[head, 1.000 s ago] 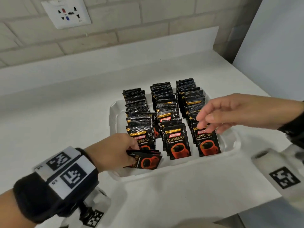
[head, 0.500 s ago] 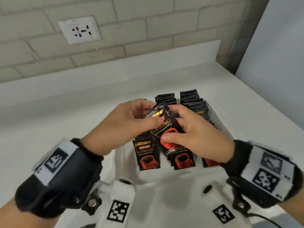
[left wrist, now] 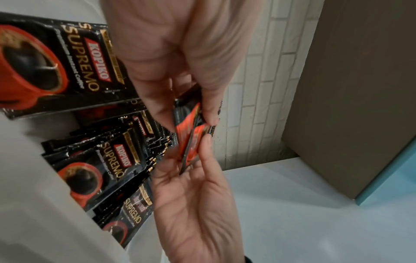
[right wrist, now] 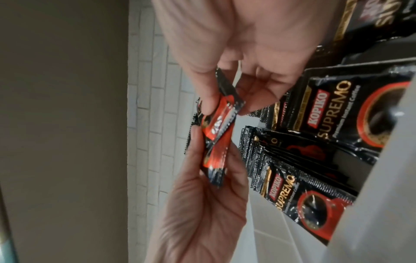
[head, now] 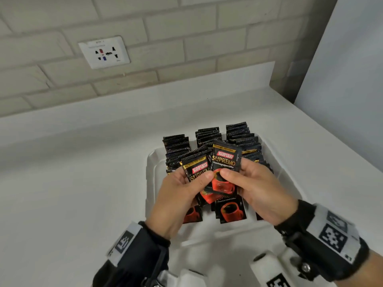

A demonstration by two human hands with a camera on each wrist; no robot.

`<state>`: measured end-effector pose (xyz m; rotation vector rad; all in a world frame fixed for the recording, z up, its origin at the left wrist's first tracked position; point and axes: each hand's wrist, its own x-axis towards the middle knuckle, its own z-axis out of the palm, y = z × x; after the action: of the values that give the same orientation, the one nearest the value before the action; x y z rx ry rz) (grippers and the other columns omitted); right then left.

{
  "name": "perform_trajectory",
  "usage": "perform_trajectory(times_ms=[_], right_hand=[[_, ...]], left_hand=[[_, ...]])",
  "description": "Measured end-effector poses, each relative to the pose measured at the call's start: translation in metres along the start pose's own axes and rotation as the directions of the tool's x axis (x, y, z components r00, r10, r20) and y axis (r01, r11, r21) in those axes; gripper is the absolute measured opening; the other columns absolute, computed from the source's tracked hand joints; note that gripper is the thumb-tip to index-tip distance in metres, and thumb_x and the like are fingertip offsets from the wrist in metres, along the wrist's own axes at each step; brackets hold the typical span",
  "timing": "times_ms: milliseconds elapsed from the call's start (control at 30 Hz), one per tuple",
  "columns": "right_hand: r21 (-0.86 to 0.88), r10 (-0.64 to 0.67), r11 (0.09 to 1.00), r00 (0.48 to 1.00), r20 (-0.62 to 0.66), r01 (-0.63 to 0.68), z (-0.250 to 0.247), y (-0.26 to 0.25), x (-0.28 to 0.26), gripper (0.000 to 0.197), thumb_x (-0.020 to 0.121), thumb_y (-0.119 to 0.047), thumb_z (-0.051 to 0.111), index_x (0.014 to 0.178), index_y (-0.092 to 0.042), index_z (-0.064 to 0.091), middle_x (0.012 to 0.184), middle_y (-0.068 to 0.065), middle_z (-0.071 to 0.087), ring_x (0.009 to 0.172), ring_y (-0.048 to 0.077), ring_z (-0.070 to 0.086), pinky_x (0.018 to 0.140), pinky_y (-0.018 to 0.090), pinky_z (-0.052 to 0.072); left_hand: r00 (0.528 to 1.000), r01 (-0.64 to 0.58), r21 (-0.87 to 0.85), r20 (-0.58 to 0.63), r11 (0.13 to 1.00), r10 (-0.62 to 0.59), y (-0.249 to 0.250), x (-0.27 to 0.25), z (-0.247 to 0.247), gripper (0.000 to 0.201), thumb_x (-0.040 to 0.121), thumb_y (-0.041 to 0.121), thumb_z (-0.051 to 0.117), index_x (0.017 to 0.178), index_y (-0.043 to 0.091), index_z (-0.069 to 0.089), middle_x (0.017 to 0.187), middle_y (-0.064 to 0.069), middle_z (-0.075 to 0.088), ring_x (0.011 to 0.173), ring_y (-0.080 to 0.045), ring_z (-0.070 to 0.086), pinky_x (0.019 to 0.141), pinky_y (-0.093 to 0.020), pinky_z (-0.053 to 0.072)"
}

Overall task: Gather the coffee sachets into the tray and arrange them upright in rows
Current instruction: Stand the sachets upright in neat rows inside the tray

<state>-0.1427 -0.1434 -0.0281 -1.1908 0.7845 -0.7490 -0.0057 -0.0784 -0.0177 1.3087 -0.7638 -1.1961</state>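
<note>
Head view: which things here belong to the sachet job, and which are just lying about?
Job:
- left hand, holding one sachet
- right hand, holding another sachet
- three rows of sachets
- white tray

Lying about:
- wall socket
- white counter
- brick wall

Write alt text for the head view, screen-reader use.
Two hands hold black coffee sachets just above a white tray on a white counter: the left hand grips one sachet, the right hand another, overlapping. Below them, three rows of sachets stand upright in the tray; a wall socket sits on the brick wall behind.
</note>
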Motion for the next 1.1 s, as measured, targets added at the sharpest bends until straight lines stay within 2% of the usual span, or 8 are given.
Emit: perform_trajectory(times_ms=[133,333,467,533,667,800,933,1100], right_hand=[[0.065,0.017,0.998,0.999,0.038,-0.02,-0.003,0.0,-0.001,0.028,0.078,-0.002,0.06,0.102,-0.016,0.062,0.096,0.004,0.072,0.088,0.017,0.068,0.071,0.027,0.056],[-0.194,-0.044,0.979,0.998,0.053,0.054,0.0,-0.01,0.0,0.038,0.077,-0.004,0.067,0.108,-0.023,0.057,0.104,0.004,0.068,0.094,0.019,0.067,0.085,0.039,0.054],[-0.377,-0.149,0.908,0.982,0.12,0.184,-0.002,-0.027,0.002,0.037,0.075,-0.007,0.07,0.096,-0.033,0.055,0.093,-0.011,0.067,0.08,-0.005,0.064,0.07,0.012,0.051],[-0.475,-0.148,0.858,0.98,0.135,0.195,-0.009,-0.035,0.003,0.034,0.076,-0.009,0.07,0.092,-0.035,0.054,0.087,-0.014,0.067,0.078,-0.006,0.063,0.069,0.008,0.048],[-0.629,0.012,0.771,0.985,0.172,0.101,-0.027,-0.041,0.002,0.043,0.077,-0.004,0.069,0.095,-0.034,0.044,0.089,-0.003,0.064,0.058,0.004,0.061,0.051,0.021,0.051],[-0.769,0.089,0.629,0.972,0.219,0.115,-0.036,-0.041,0.001,0.062,0.08,-0.002,0.066,0.107,-0.049,0.037,0.098,0.012,0.063,0.054,0.029,0.059,0.054,0.044,0.052],[-0.871,0.118,0.43,0.942,0.315,0.238,-0.035,-0.035,0.002,0.026,0.088,-0.02,0.06,0.093,-0.042,0.047,0.101,0.0,0.064,0.049,0.0,0.052,0.052,0.015,0.043],[-0.932,0.215,0.237,0.921,0.325,0.274,-0.03,-0.023,0.012,0.031,0.085,-0.024,0.064,0.07,-0.036,0.04,0.081,-0.014,0.052,0.068,-0.001,0.047,0.06,0.013,0.036]], left_hand=[[0.999,-0.035,-0.008,0.02,0.999,0.036,-0.001,-0.001,-0.002,0.036,0.063,0.02,0.067,0.098,0.01,0.066,0.089,-0.007,0.074,0.079,-0.019,0.07,0.073,-0.031,0.058],[0.987,-0.109,0.286,0.143,0.952,0.07,0.01,-0.004,-0.01,0.036,0.071,0.037,0.058,0.098,0.015,0.065,0.081,-0.004,0.073,0.074,-0.02,0.07,0.075,-0.029,0.056],[0.969,-0.219,0.488,0.207,0.845,0.131,0.02,-0.005,-0.02,0.037,0.082,0.036,0.051,0.114,0.02,0.061,0.103,0.002,0.071,0.093,-0.012,0.067,0.083,-0.024,0.052],[0.977,-0.195,0.503,0.172,0.842,0.124,0.02,-0.005,-0.027,0.029,0.088,0.028,0.052,0.116,0.021,0.058,0.106,0.004,0.069,0.096,-0.008,0.066,0.084,-0.024,0.052],[0.99,-0.118,0.512,0.127,0.851,0.061,0.012,-0.008,-0.041,0.021,0.093,0.016,0.048,0.11,0.028,0.053,0.103,0.003,0.068,0.093,-0.005,0.065,0.083,-0.021,0.052],[0.99,-0.053,0.553,0.139,0.831,-0.029,0.003,-0.008,-0.045,0.025,0.095,0.01,0.042,0.106,0.031,0.048,0.102,0.0,0.066,0.093,-0.011,0.065,0.085,-0.025,0.052],[0.984,-0.05,0.697,0.155,0.715,-0.082,-0.007,-0.007,-0.049,0.017,0.093,0.008,0.048,0.102,0.022,0.049,0.102,-0.005,0.062,0.091,-0.012,0.063,0.083,-0.025,0.052],[0.995,-0.065,0.841,0.093,0.538,-0.025,-0.012,-0.003,-0.055,0.023,0.088,0.012,0.059,0.094,0.029,0.045,0.088,0.014,0.059,0.074,0.001,0.056,0.06,-0.006,0.04]])
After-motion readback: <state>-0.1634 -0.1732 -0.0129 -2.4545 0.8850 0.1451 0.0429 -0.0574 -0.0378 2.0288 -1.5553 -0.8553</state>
